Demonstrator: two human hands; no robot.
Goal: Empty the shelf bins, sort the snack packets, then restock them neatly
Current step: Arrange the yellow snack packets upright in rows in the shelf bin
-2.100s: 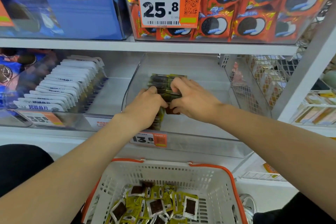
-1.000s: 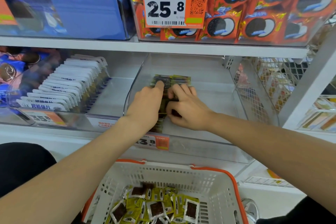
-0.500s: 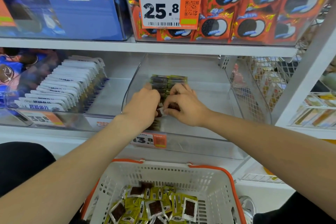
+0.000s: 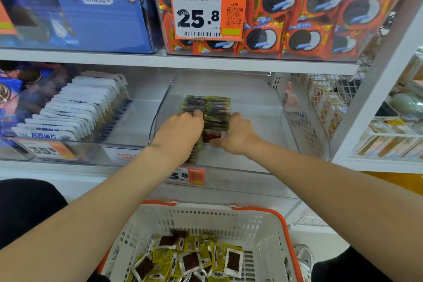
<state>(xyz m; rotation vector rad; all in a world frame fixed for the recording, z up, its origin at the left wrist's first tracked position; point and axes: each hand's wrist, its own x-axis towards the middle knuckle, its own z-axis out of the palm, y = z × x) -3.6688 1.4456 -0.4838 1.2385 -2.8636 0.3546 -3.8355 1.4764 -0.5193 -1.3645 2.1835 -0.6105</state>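
Your left hand (image 4: 180, 133), right hand (image 4: 239, 137) grip packet rows (image 4: 216, 107), clear bin (image 4: 242, 178) | left forearm hides part of price tag (image 4: 195, 176) | basket (image 4: 206, 217) below

Packets (image 4: 217, 107) stand in two rows in the bin (image 4: 251, 168) on the shelf (image 4: 57, 173). The left hand (image 4: 180, 135) is against their 9 o'clock side and the right hand (image 4: 238, 137) against their 3 o'clock side. The basket (image 4: 256, 224), with loose packets (image 4: 190, 261) in it, is at the bin's 6 o'clock. A side bin (image 4: 68, 155) is at its 9 o'clock.

Packets (image 4: 217, 110) — row partly hidden.
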